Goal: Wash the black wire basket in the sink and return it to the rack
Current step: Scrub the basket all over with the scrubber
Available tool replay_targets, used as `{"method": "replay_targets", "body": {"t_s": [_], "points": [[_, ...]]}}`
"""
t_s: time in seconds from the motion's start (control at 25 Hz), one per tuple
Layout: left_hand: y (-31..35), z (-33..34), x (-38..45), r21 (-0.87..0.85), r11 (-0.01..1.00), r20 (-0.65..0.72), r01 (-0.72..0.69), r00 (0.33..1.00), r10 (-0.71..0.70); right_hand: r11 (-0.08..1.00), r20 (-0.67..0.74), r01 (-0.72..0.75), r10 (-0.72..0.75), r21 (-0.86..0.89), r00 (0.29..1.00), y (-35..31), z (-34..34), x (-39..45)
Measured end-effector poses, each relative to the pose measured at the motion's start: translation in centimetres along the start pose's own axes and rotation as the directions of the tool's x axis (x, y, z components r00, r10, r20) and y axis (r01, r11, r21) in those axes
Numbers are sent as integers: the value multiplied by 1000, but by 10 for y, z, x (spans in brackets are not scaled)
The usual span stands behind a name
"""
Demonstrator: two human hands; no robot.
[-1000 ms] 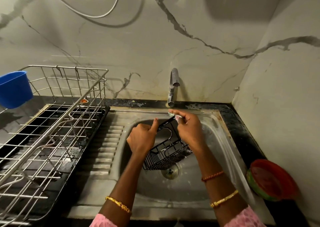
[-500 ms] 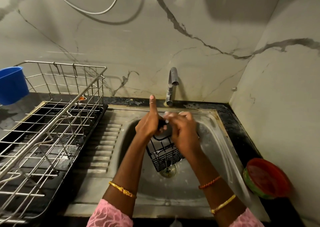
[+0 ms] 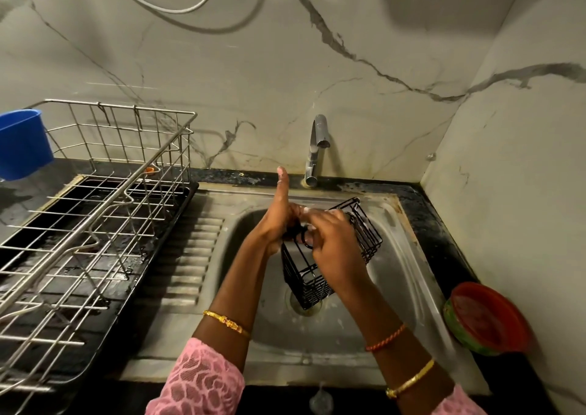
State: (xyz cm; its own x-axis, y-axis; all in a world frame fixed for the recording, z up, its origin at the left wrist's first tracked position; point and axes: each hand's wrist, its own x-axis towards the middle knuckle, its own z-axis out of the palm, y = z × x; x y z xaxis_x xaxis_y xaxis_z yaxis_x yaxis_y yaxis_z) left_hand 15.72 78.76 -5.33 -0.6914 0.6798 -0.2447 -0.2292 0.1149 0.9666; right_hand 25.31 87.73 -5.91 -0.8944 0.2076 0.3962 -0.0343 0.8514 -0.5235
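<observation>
Both hands (image 3: 336,249) on black wire basket (image 3: 304,283)

no readable text, labels or numbers anywhere.

- Pale marble wall (image 3: 253,66) with dark veins runs behind, meeting a side wall (image 3: 523,161) at the right corner.
- A grey hose (image 3: 177,8) loops across the wall.
- Black bench (image 3: 437,224) below, dimly lit.

The tap (image 3: 317,148) stands over the sink's (image 3: 412,275) back rim. Left of the bowl, the drainboard (image 3: 190,256) lies bare up to the rack (image 3: 95,211). A red bowl (image 3: 485,316) crowds the right bench (image 3: 444,234).
</observation>
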Motion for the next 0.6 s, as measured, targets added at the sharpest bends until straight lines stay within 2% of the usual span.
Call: {"method": "replay_targets", "body": {"t_s": [0.04,0.16,0.24,0.4,0.48,0.6], "points": [[-1,-3,1,-52,998,25,23,999,-21,1000,-13,23,-23,0,1000,-1,0,-2],[-3,-4,5,-158,985,176,62,984,-33,997,-48,-82,82,4,996,6,-17,12],[-3,-1,10,-244,967,219,67,976,-12,996,-59,-82,79,-35,995,9,-18,14],[-10,-3,15,-399,910,268,110,963,1,993,-98,82,-90,-85,991,-4,8,-20],[-14,-4,13,-453,882,274,127,962,2,985,-137,169,-171,-25,976,4,16,-30],[-13,-3,8,-520,846,246,116,969,18,957,-110,275,-265,91,958,20,13,-30]]}}
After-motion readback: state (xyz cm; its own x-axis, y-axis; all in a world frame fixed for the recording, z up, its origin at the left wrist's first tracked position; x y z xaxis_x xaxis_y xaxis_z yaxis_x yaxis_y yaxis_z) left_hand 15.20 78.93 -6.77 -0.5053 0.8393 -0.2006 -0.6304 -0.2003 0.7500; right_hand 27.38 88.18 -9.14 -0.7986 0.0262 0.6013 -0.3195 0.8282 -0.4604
